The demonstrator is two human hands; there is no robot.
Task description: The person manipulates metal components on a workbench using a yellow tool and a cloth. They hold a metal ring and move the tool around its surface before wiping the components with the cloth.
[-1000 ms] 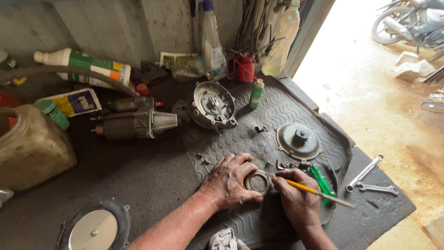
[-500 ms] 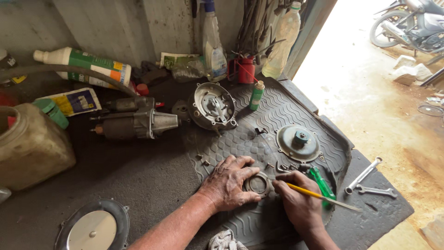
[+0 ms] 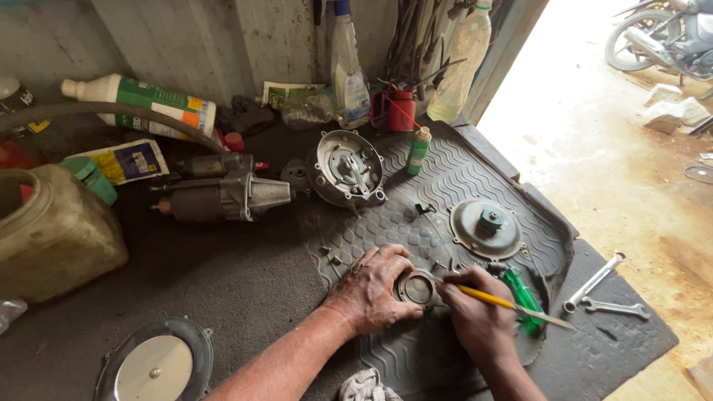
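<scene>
My left hand [image 3: 375, 289] presses down on a small round metal ring part [image 3: 417, 288] that lies on the grey ribbed rubber mat [image 3: 453, 178]. Its fingers curl around the left side of the ring. My right hand [image 3: 479, 315] grips a thin yellow-handled tool [image 3: 505, 303] like a pencil, with the tip touching the ring's right edge. A green-handled screwdriver [image 3: 525, 295] lies on the mat just right of my right hand.
A round metal disc with a hub [image 3: 486, 226], an open round housing [image 3: 347, 169] and a starter motor [image 3: 223, 197] lie behind. Two wrenches [image 3: 603, 291] rest at right. A tan jug [image 3: 52, 234], bottles [image 3: 141, 104], a red oil can [image 3: 401, 110] and a round cover [image 3: 154, 365] stand about.
Both hands stay on the ring part; the yellow tool's tip has shifted slightly along the ring's edge. Nothing else has moved.
</scene>
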